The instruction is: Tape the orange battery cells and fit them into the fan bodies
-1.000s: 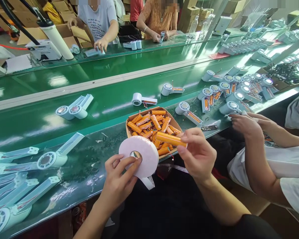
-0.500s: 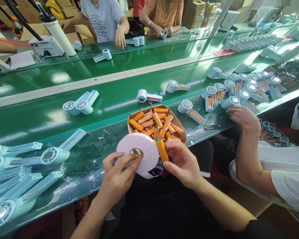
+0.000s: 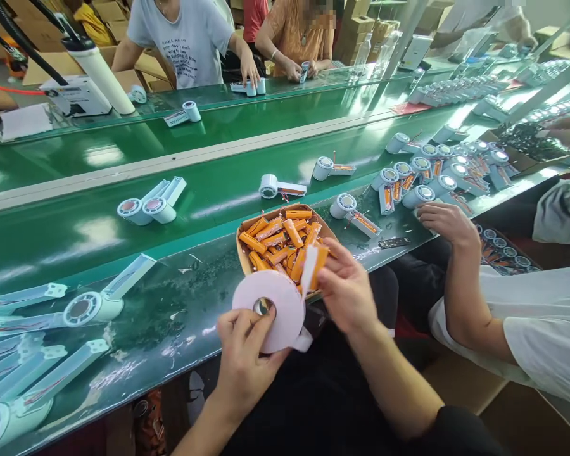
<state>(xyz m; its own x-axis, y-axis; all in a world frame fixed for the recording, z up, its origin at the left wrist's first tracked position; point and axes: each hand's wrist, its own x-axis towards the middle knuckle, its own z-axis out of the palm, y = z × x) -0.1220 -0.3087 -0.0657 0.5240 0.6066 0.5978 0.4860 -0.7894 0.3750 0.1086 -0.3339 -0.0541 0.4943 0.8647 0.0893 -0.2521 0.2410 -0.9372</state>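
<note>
My left hand (image 3: 249, 358) grips a wide roll of white tape (image 3: 282, 332), with fingers at its central hole. A loose tail of tape curls off the roll's lower right. In my right hand (image 3: 349, 291) an orange battery cell (image 3: 319, 263) is pinched between thumb and fingers. A white strip of tape (image 3: 308, 269) lies along the cell's left side; its lower end reaches toward the roll's edge. Right behind both hands stands a cardboard box (image 3: 242, 253) filled with several orange battery cells (image 3: 275, 239), some with white strips on them.
Pale blue fan housings (image 3: 92, 307) lie on the bench at left, more (image 3: 159, 209) on the green conveyor belt (image 3: 209, 164). A co-worker's hand (image 3: 449, 221) is among housings at right. Across the belt, a person (image 3: 185, 44) touches white parts. A dark strip (image 3: 394, 242) lies on the bench.
My right hand has lifted the battery cell up and away from the roll, and a white strip now shows on it. The co-worker across the belt has reached down onto the white parts.
</note>
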